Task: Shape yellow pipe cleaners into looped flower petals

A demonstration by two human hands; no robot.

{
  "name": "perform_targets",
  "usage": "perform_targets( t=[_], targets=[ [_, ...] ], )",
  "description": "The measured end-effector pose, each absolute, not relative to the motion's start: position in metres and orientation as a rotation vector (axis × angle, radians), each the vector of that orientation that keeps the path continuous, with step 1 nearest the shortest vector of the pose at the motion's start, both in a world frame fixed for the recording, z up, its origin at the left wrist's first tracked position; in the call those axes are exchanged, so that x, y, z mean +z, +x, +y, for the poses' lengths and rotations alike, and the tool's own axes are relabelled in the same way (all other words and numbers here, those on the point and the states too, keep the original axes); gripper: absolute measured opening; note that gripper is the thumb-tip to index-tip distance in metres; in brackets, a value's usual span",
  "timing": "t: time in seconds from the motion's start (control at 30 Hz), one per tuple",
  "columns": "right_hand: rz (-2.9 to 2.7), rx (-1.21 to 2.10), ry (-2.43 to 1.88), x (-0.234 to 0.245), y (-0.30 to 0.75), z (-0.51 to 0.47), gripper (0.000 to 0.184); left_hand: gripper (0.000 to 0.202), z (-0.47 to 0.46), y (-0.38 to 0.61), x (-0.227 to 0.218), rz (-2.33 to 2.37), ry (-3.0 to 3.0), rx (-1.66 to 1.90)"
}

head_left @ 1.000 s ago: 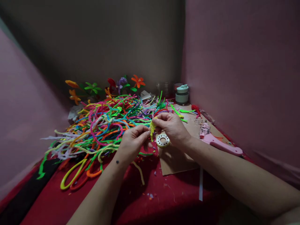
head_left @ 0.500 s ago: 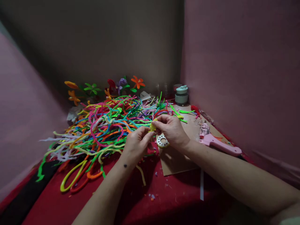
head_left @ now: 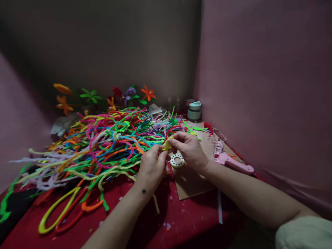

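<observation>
Between my two hands is a small yellow pipe-cleaner piece (head_left: pixel 168 144), held just above the table. My left hand (head_left: pixel 153 162) pinches its lower left end between thumb and fingers. The thumb and fingertips of my right hand (head_left: pixel 187 149) close on its upper right side. My fingers cover part of the piece, so its full shape is hidden. Just below the hands, a round white disc with a ring of dark holes (head_left: pixel 177 160) lies at the cardboard's edge. To the left spreads a large tangled heap of coloured pipe cleaners (head_left: pixel 111 138).
A pink glue gun (head_left: pixel 233 163) lies right of my right hand on the cardboard sheet (head_left: pixel 190 183). Behind stand a lidded cup (head_left: pixel 194 111) and several pipe-cleaner flowers (head_left: pixel 90 96). Red cloth (head_left: pixel 145 228) covers the table, with small scraps on it. Pink walls flank it.
The camera view has shifted, so the table things sit further left. Both hands still grip the yellow piece, and its angle between the fingers has changed slightly.
</observation>
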State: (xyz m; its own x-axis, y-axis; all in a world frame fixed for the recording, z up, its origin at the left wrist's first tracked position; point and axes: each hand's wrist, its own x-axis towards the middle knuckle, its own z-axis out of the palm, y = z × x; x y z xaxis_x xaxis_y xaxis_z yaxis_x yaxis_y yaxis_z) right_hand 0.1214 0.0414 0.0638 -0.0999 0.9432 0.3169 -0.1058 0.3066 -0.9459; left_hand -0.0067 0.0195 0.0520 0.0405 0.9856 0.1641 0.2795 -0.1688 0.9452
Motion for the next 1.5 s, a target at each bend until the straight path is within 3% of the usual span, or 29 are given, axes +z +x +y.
perform_targets(
  t=[0.2,0.47,0.7,0.97,1.2,1.5],
  targets=[
    [-1.353,1.103,-0.866,0.061,0.120,0.043,0.016,0.012,0.017,-0.012,0.056,1.207,1.479,1.083],
    [-1.336,1.436,-0.808,0.061,0.119,0.042,0.015,0.017,0.012,-0.014,0.058,1.202,1.451,1.182],
    [-1.244,1.572,-0.812,0.059,0.116,0.040,0.003,0.015,0.013,-0.016,0.046,1.303,1.630,1.227],
    [-1.002,1.785,-0.696,0.046,0.114,0.046,0.007,0.013,0.013,-0.016,0.045,1.440,1.919,1.298],
    [-1.138,1.602,-0.782,0.050,0.113,0.043,0.003,0.012,0.014,-0.019,0.046,1.506,1.715,1.267],
    [-1.064,1.733,-0.801,0.047,0.109,0.042,0.003,0.017,0.016,-0.022,0.053,1.430,1.419,1.123]
  ],
)
